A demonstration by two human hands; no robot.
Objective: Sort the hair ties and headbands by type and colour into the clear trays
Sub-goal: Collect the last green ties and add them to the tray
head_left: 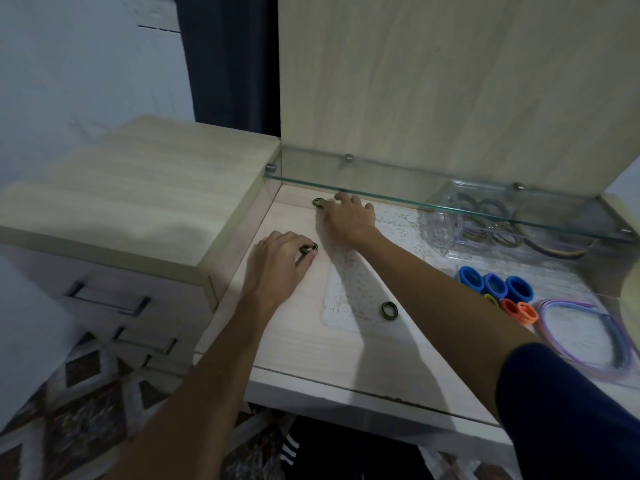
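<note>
Three green hair ties (389, 311), three blue hair ties (495, 285).

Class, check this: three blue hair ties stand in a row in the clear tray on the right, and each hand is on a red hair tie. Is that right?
Not quite. The head view shows the left hand and the right hand each on a dark green hair tie, not red. The three blue hair ties do stand in a row in the clear tray.

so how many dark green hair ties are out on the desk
3. One under the left hand fingertips, one at the right hand fingertips near the glass shelf, one loose on the lace mat. The hands may hide more.
</note>
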